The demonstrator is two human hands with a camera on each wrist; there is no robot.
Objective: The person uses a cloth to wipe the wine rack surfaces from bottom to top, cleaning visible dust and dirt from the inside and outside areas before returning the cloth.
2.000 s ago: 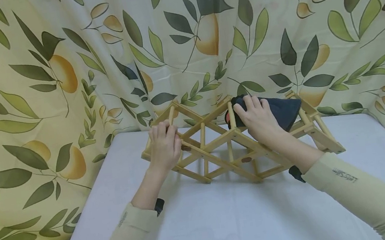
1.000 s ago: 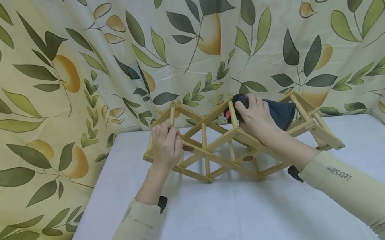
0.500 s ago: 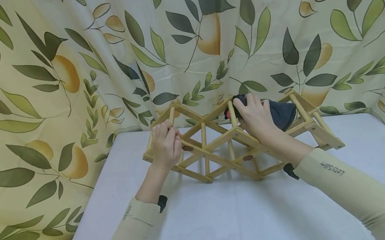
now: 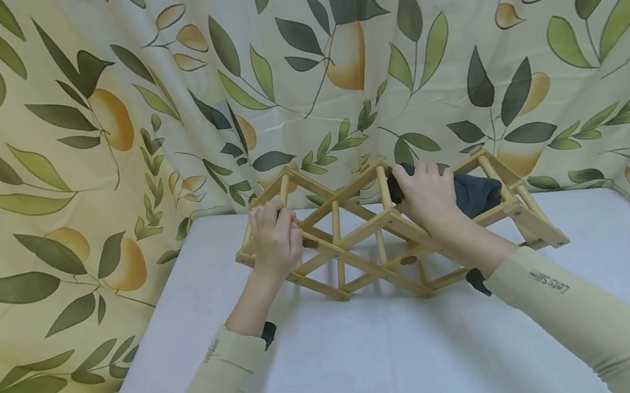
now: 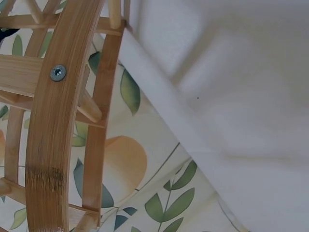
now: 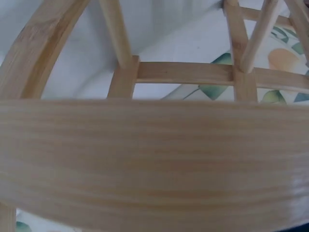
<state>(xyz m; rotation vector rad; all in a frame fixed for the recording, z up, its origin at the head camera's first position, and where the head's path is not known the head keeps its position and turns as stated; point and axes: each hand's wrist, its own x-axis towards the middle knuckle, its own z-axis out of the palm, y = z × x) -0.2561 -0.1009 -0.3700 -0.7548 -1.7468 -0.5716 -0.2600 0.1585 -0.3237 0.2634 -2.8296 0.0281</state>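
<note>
A light wooden lattice rack (image 4: 335,227), made of crossed slats and round rods, stands across the table in the head view. My left hand (image 4: 276,241) grips the rod at its upper left end. My right hand (image 4: 427,195) holds a dark navy cloth bundle (image 4: 476,194) in the dip at the rack's right part, fingers over its top. Much of the bundle is hidden under that hand. Slats of the rack fill the left part of the left wrist view, with a screw (image 5: 58,73) in one. A wide slat (image 6: 154,159) spans the right wrist view.
The white-covered table (image 4: 337,366) extends under and in front of the rack. A curtain (image 4: 194,139) with leaves and fruit hangs right behind it and along the left side.
The dark bundle has shifted right and its right end sits lower between the slats. The red patch at its left end is now out of sight. My left hand keeps its grip.
</note>
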